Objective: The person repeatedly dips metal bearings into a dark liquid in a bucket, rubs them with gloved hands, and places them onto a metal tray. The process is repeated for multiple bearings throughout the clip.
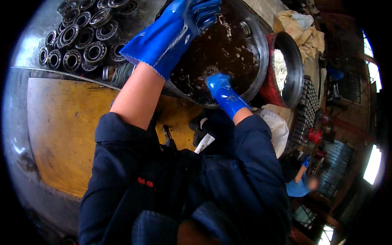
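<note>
A large round metal tub [264, 53] of dark brown, oily-looking liquid [212, 49] is in front of me. My left hand [194, 16], in a long blue rubber glove, is raised over the tub's far left part at the top of the picture. Its fingers are curled together; whatever may be in them is hidden. My right hand [219, 83], in a matching blue glove, dips into the liquid close to the near rim. Its fingers are under the surface, where ripples and bubbles show, so their grip is hidden.
Many steel roller bearings [83, 36] are heaped on a metal tabletop at left, beside a brush [108, 72]. Right of the tub lies a red-sided metal drum [272, 73]. Rags [304, 34], a white sack [275, 128] and rows of small metal parts [304, 108] are nearby. A person in blue [299, 187] is farther right.
</note>
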Demonstrator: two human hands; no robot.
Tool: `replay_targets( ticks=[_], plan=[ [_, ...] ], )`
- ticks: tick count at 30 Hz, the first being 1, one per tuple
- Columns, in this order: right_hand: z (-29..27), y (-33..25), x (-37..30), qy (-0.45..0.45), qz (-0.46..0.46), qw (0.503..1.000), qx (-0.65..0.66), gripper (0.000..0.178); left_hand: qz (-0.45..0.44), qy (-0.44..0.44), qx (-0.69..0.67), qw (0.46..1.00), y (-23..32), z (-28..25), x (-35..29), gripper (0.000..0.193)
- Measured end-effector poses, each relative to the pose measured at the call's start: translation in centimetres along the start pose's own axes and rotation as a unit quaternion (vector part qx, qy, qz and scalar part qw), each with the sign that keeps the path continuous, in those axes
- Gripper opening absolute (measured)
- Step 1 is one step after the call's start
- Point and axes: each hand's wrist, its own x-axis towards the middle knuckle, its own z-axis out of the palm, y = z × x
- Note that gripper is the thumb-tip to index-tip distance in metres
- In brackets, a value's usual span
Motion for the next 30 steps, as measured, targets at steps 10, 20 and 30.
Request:
replay_targets(
  ticks=[10,20,30],
  plan=[
    [2.5,1.2,0.3,0.037,0.070,0.906,0.416,0.038,-0.004,0.006,-0.002,1.000,0.2,-0.9,-1.0,0.041],
    [2.1,1.3,0.4,0.104,0.045,0.978,0.175,0.026,-0.033,0.026,-0.031,0.999,-0.5,-0.6,1.0,0.036],
    [-0.4,-1.1,-0.2,0.076,-0.108,0.988,-0.074,0.029,-0.066,0.058,-0.075,0.993,-0.9,-1.4,3.0,0.033]
  ],
)
